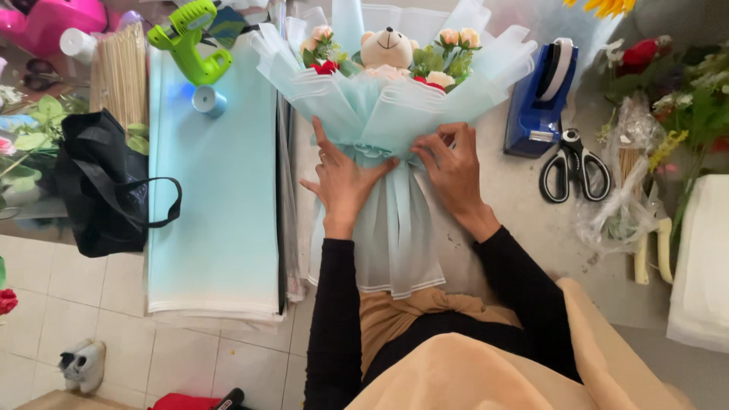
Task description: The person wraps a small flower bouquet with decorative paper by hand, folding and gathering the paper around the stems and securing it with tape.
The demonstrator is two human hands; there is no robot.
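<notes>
Both hands work at the waist of a pale blue wrapped bouquet (395,99) lying on the counter (516,197): the left hand (345,178) presses flat and open on the wrapping, while the right hand (449,163) pinches the gathered paper just beside it. A small teddy bear (387,47) sits among roses at the bouquet's top. To the right lie a blue tape dispenser (541,102) and black scissors (575,165); to the left lies a stack of blue sheets (216,197) with a green glue gun (190,38) on it.
</notes>
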